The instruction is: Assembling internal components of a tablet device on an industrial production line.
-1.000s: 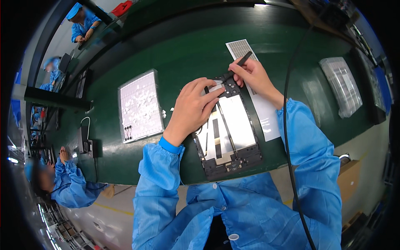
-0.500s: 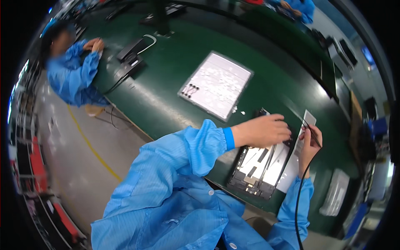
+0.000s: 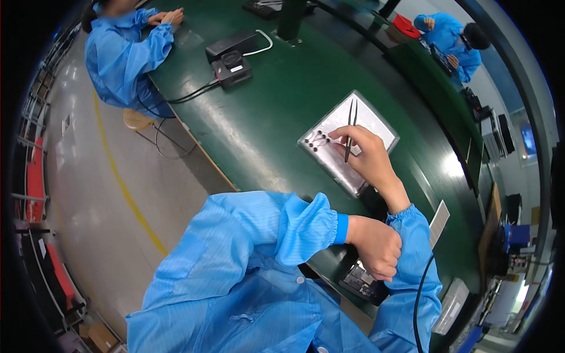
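My right hand (image 3: 371, 156) reaches over a shallow clear-rimmed tray (image 3: 382, 123) with a white sheet in it. Black tweezers (image 3: 349, 132) are held in that hand, their two prongs pointing to the far side. Its thumb and forefinger are at several small black round parts with thin leads (image 3: 315, 140) in the tray's left corner; whether they touch one is unclear. Nearer to me, my left hand (image 3: 376, 247) is closed with the fingers curled down, beside my right sleeve. Whatever it may grip is hidden. Beneath it lies an opened tablet-like device (image 3: 364, 283), mostly covered by my arms.
A black boxy unit (image 3: 232, 69) with cables stands at the far left of the green table (image 3: 265, 123). A pale flat strip (image 3: 439, 220) and a clear-wrapped packet (image 3: 452, 306) lie at right. A black cable (image 3: 416, 306) crosses my right sleeve. Co-workers sit at left and far right.
My right hand has moved from beside the device to the tray, carrying the tweezers. The left hand has curled closed and sits nearer to me over the device. The whole view has shifted.
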`<state>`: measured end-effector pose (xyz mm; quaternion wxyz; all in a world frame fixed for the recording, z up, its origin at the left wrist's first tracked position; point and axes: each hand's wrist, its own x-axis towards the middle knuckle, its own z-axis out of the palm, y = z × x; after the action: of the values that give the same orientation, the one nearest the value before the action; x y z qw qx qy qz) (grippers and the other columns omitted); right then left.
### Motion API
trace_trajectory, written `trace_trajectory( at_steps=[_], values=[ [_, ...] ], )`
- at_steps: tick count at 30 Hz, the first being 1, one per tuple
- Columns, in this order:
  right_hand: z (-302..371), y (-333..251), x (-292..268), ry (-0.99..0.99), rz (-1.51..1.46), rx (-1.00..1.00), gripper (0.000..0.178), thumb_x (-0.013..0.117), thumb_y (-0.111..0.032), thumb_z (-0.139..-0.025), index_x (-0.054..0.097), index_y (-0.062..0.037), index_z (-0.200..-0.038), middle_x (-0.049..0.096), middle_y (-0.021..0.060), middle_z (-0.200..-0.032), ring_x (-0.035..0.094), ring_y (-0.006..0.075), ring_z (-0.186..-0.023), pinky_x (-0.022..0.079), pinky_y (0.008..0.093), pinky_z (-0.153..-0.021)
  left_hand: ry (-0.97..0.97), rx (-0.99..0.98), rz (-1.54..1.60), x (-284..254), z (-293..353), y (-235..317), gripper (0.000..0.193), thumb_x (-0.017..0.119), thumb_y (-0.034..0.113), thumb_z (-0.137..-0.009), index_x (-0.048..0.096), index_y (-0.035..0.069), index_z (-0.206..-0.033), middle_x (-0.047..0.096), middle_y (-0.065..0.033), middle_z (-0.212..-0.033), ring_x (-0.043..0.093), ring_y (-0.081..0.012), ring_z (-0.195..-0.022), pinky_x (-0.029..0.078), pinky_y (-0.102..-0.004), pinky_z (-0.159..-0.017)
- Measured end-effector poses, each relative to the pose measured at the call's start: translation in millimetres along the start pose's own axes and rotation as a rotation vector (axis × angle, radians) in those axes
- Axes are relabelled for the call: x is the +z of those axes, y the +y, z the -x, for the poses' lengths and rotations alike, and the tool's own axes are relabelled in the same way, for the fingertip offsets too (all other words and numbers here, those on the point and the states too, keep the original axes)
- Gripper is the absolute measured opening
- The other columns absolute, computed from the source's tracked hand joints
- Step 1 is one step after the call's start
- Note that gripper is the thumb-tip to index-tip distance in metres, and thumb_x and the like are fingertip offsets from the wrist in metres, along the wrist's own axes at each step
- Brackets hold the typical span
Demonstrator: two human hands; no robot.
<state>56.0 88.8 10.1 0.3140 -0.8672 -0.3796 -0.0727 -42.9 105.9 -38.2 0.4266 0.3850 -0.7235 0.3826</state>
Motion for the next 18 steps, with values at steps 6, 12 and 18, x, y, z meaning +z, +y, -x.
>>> trace_trajectory(
  at_steps=[6, 12, 18],
  values=[
    [-9.3, 7.0, 29.8, -0.032, -0.113, 0.071, 0.018, 0.076, -0.005, -0.082, 0.067, -0.0098, -0.096, 0.066, 0.0069, -0.082, 0.064, 0.0229, -0.075, 0.049, 0.0332, -0.066, 0.032, -0.017, 0.006, -4.4, 3.9, 11.6, 0.043, 0.066, 0.030, -0.091, 0.046, 0.017, -0.056, 0.050, 0.0039, -0.052, 0.055, -0.0151, -0.052, 0.039, -0.0291, -0.049],
    [3.4, 12.1, 3.9, 0.186, -0.192, 0.148, 0.018, 0.073, 0.003, -0.084, 0.061, -0.0042, -0.096, 0.065, 0.0051, -0.082, 0.060, 0.0136, -0.074, 0.048, 0.0285, -0.067, -0.039, 0.102, -0.208, -36.5, -7.0, -7.3, 0.040, 0.065, 0.030, -0.093, 0.046, 0.017, -0.060, 0.052, 0.0044, -0.059, 0.056, -0.0126, -0.055, 0.040, -0.0277, -0.050],
    [29.4, 25.8, 14.1, 0.474, -0.588, 0.145, 0.023, 0.061, 0.006, -0.095, 0.041, -0.0018, -0.102, 0.061, 0.0135, -0.103, 0.068, 0.0186, -0.092, 0.059, 0.0290, -0.079, 0.329, -1.052, -0.252, -175.5, 38.6, -46.7, 0.011, 0.067, 0.012, -0.090, 0.068, 0.004, -0.098, 0.073, -0.0047, -0.090, 0.065, -0.0134, -0.072, 0.049, -0.0282, -0.058]
  ],
)
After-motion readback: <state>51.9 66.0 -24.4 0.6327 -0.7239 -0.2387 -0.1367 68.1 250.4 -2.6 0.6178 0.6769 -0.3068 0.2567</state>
